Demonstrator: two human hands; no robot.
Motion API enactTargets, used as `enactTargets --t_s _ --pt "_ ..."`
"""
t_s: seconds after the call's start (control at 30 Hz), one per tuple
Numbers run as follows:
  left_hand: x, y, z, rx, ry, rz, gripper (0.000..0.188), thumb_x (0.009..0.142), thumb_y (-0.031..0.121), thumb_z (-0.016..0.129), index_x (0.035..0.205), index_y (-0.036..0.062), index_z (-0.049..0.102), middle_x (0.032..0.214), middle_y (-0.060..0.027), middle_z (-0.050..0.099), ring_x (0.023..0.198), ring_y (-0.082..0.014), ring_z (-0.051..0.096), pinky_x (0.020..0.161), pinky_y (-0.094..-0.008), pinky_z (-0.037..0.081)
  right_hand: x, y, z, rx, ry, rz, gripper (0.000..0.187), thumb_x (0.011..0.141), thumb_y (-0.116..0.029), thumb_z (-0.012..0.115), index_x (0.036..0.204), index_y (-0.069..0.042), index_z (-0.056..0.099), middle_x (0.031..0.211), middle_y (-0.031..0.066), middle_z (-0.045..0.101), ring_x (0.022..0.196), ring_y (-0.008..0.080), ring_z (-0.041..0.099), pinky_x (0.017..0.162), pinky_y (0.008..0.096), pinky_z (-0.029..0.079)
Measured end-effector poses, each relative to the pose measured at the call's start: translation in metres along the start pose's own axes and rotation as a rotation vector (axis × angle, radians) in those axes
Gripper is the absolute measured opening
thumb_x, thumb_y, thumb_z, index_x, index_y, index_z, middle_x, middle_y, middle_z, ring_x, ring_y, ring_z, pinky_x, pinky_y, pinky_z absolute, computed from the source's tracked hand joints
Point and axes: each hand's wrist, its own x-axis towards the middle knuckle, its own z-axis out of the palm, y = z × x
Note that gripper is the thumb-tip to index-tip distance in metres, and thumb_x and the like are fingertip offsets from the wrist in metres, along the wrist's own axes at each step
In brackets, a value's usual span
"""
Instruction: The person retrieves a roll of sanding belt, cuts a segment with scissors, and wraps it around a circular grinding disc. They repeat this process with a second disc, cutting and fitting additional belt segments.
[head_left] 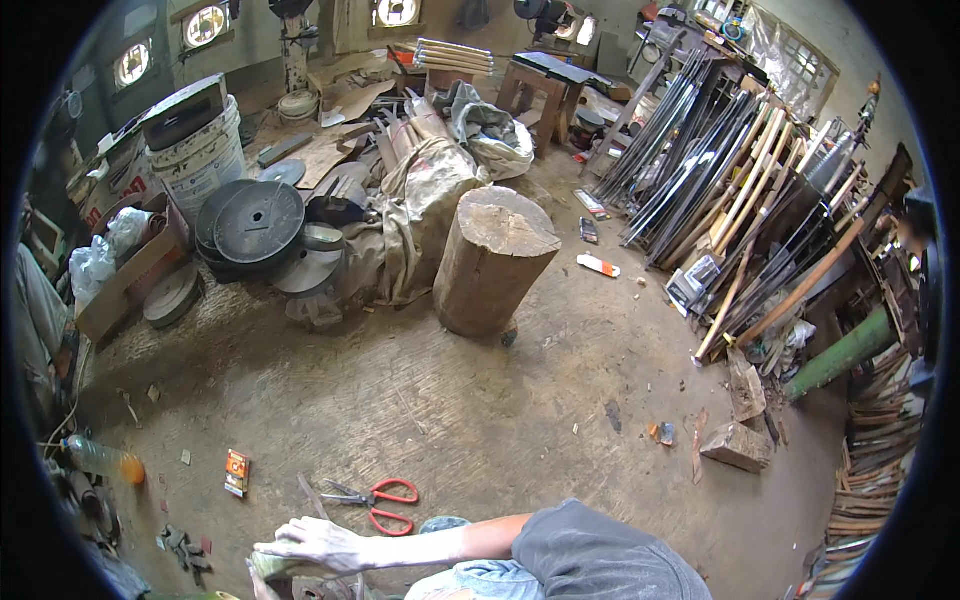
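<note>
With the left hand unseen, the right hand (pixel 318 545) lies over a greenish piece (pixel 270 567) at the lower edge, whether gripping I cannot tell, shears (pixel 370 498) free on the floor (pixel 330 400); work looks under way, its remainder unshown.

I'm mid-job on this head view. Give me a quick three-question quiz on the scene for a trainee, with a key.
1. Which of these lies nearest the person's right hand? A) the plastic bottle; B) the red-handled shears; C) the white bucket.
2. True or false: the wooden stump stands on its end.
3. What colour is the thick pipe at the right, near the long rods?

Key: 1. B. 2. True. 3. Green.
</note>
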Motion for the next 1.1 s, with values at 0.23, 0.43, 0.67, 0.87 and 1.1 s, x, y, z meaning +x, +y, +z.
enactTargets --t_s 0.23,0.43,0.67,0.87,1.1 --pt "0.005 -0.009 -0.019 0.010 0.061 -0.024 0.058 0.098 0.037 0.052 0.142 0.0006 0.045 0.134 -0.0209 0.053 0.121 -0.0286 0.053 0.102 -0.0403 0.044 0.012 0.051 0.020 0.555 0.050 0.665 0.046 0.102 -0.042 0.046 0.134 -0.009 0.054 0.119 0.0176 0.066 0.106 0.0311 0.065 0.088 0.0427 0.053" --pt "0.021 -0.015 -0.037 0.001 0.018 -0.038 0.055 0.099 0.036 0.050 0.140 -0.0002 0.048 0.131 -0.0208 0.056 0.119 -0.0285 0.055 0.101 -0.0400 0.046 -0.016 0.044 0.073 1.585 -0.299 1.232 0.037 0.102 -0.043 0.040 0.104 -0.015 0.065 0.089 -0.0027 0.068 0.075 0.0093 0.066 0.062 0.0324 0.056" --pt "0.055 -0.020 -0.038 -0.024 -0.168 -0.013 0.053 0.100 0.036 0.048 0.137 -0.0012 0.052 0.127 -0.0207 0.059 0.116 -0.0284 0.058 0.099 -0.0396 0.047 -0.050 0.022 0.123 1.951 -0.459 1.386 0.044 0.097 -0.053 0.045 0.100 -0.015 0.067 0.093 0.0025 0.070 0.071 0.0161 0.069 0.056 0.0356 0.057" --pt "0.087 -0.020 -0.024 -0.145 -0.402 -0.100 0.054 0.104 0.038 0.035 0.124 -0.0036 0.062 0.114 -0.0177 0.066 0.104 -0.0275 0.063 0.092 -0.0382 0.052 -0.063 0.018 0.118 1.794 -0.277 1.447 0.052 0.097 -0.057 0.043 0.108 -0.011 0.065 0.103 0.0054 0.068 0.083 0.0198 0.067 0.065 0.0387 0.055" --pt "0.081 -0.021 -0.016 -0.628 -0.435 -0.398 0.063 0.097 0.053 0.045 0.132 0.0012 0.055 0.113 -0.0166 0.063 0.103 -0.0287 0.059 0.091 -0.0472 0.049 -0.075 0.022 0.111 1.679 -0.118 1.449 0.063 0.096 -0.062 0.041 0.117 -0.007 0.063 0.114 0.0088 0.066 0.096 0.0242 0.065 0.076 0.0423 0.052"
